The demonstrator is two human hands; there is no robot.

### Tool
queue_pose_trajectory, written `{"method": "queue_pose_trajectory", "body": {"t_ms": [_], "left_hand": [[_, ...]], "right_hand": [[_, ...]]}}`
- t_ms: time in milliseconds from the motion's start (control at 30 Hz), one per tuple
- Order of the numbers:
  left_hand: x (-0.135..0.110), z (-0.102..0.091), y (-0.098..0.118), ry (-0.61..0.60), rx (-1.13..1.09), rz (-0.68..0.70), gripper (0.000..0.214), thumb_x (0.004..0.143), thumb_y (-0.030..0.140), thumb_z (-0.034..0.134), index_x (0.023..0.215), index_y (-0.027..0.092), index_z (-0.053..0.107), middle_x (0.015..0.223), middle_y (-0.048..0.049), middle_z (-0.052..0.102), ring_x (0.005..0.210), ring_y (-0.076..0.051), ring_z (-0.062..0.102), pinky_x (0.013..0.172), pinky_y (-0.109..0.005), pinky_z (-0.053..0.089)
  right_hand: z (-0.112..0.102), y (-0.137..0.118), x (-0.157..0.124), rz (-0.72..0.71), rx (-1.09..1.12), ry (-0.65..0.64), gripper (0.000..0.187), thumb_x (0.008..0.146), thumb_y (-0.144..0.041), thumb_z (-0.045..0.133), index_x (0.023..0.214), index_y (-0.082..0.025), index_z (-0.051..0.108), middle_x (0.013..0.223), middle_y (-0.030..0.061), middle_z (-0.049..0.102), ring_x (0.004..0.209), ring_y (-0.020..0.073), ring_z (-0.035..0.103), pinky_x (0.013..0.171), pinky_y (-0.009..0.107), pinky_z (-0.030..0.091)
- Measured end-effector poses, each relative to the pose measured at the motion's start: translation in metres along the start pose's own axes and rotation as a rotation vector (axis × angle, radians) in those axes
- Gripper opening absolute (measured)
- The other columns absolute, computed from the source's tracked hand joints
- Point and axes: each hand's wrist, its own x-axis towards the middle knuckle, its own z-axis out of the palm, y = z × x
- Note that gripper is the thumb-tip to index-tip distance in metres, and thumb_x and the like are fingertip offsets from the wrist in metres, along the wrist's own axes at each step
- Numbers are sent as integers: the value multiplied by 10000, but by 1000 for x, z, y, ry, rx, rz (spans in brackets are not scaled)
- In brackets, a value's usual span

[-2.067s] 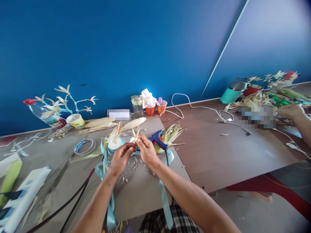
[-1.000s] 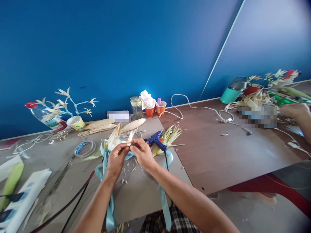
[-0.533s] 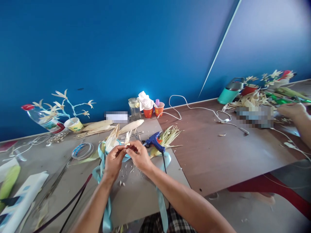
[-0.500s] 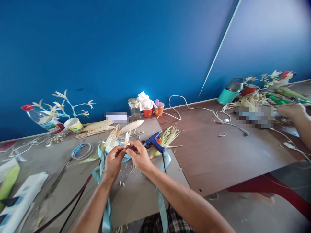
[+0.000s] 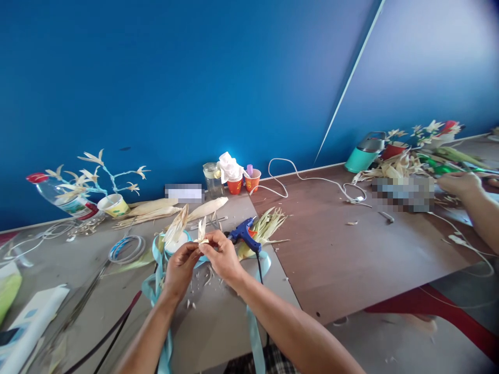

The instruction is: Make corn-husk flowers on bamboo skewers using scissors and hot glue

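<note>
While two orange cups [image 5: 244, 183] stand behind, left hand [image 5: 180, 267] and right hand [image 5: 222, 255] pinch one husk flower [image 5: 201, 231].

Between your fingers you pinch a dry, papery husk piece [image 5: 201, 231], matt and pale. The ribbon [image 5: 255, 332] under your wrists looks satiny and smooth, the glue gun [image 5: 242, 235] is glossy blue plastic, and the board [image 5: 218, 317] beneath is dull grey card.

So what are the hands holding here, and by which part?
Both the left hand and right hand pinch a small corn-husk flower at its base; petals point upward.
</note>
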Motion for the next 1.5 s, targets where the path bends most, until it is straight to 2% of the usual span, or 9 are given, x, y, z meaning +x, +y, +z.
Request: {"method": "queue_pose_trajectory", "body": {"t_ms": [167, 267, 500, 733, 933, 1067, 1333, 1433, 1500], "left_hand": [[0, -2, -2, -8, -64, -27, 272, 622, 435, 781, 695, 190, 690, 675, -9, 650, 658, -154, 576, 661, -277, 481], [1, -3, -2, -10, -243, -57, 230, 605, 366, 811, 700, 193, 693, 701, -5, 657, 685, -146, 586, 698, -281, 488], [13, -24, 7, -63, -738, -114, 143, 667, 227, 784, 762, 211, 677, 645, 44, 531, 583, -72, 492, 621, -252, 491], [16, -34, 2, -88, -755, -114, 179, 678, 219, 776, 831, 205, 685, 633, 49, 480, 574, -66, 471, 634, -258, 494], [15, -30, 0, -91, -731, -136, 211, 661, 240, 790, 842, 228, 682, 610, 54, 482, 569, -71, 462, 680, -287, 506], [16, -31, -5, -97, -731, -164, 196, 670, 233, 783, 834, 216, 677, 635, 48, 510, 588, -71, 484, 718, -293, 511], [15, -32, -5, -101, -780, -205, 153, 682, 161, 759, 768, 188, 635, 729, 21, 552, 602, -71, 501, 666, -263, 489], [16, -33, -5, -130, -783, -229, 153, 690, 147, 747, 776, 173, 624, 735, 16, 541, 580, -62, 478, 604, -231, 453], [17, -34, -6, -137, -778, -238, 153, 699, 152, 739, 788, 168, 616, 732, 16, 531, 567, -59, 467, 572, -218, 431]], "right_hand": [[1, -4, -3, -25, -12, -8, 46, 726, -213, 595, 702, -175, 604, 822, 12, 558, 766, 137, 539, 740, 288, 458], [0, -6, -2, 9, 78, -7, 108, 725, -246, 604, 807, -182, 629, 846, 13, 561, 751, 133, 532, 714, 276, 462], [-15, -8, 17, 209, 238, 216, 277, 691, -239, 576, 957, -165, 578, 749, -17, 546, 683, 116, 507, 648, 236, 438], [-21, 7, 19, 144, -148, 79, 210, 744, -190, 536, 938, -162, 613, 757, -1, 560, 675, 129, 529, 670, 258, 463], [-13, 6, 4, -165, -613, -122, 235, 798, -111, 511, 990, -151, 640, 930, 87, 610, 875, 192, 571, 811, 313, 465], [-11, 3, -4, -224, -869, -194, 216, 832, -185, 537, 1022, -178, 638, 985, 101, 612, 951, 233, 546, 867, 376, 427], [-9, 8, -8, -252, -1090, -279, 517, 830, -170, 484, 1343, -204, 443, 1324, 116, 516, 1358, 321, 244, 1090, 528, 125], [-6, 11, -4, -243, -1095, -293, 567, 801, -131, 479, 1363, -174, 415, 1258, 125, 573, 1334, 322, 286, 1092, 543, 47], [-5, 12, -2, -239, -1104, -302, 475, 783, -117, 487, 1252, -185, 516, 1097, 111, 644, 1230, 302, 402, 1082, 548, 34]]}}
